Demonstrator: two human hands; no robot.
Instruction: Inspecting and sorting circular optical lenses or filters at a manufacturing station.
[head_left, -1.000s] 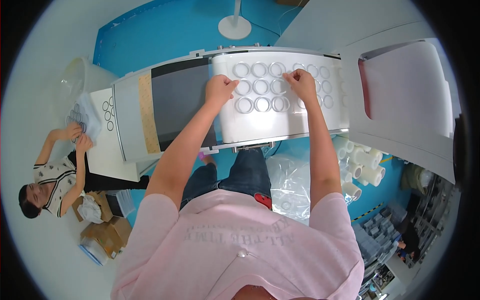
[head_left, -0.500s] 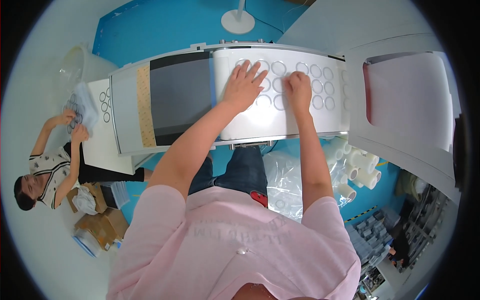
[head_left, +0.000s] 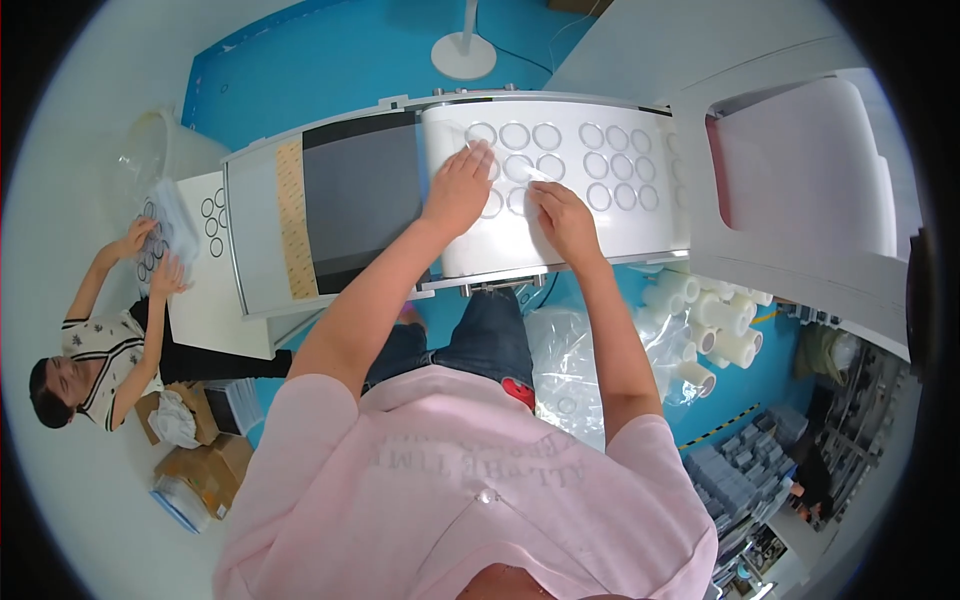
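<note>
Clear, grey-edged rings (head_left: 514,136) lie in rows on a white sheet (head_left: 560,240) over the machine bed in front of me. My left hand (head_left: 462,190) rests at the sheet's left part, fingers stretched out and close together over the leftmost rings. To its right, my right hand (head_left: 566,222) is beside the lower middle rings, fingers bent and drawn together. A pale, blurred streak shows by its fingertips; whatever they pinch is too small to make out. Farther right, another block of rings (head_left: 622,167) lies untouched by either hand.
Left of the sheet lie a dark panel (head_left: 362,200) and a tan strip (head_left: 294,220). A white machine housing (head_left: 800,170) stands at the right. A co-worker (head_left: 110,340) handles rings at a white side table (head_left: 215,300). White rolls (head_left: 735,318) and clear plastic (head_left: 565,370) lie below.
My right hand has moved left and toward me, from the right-hand rings to the middle ones. My left hand has slid slightly toward me, its spread fingers now closer together.
</note>
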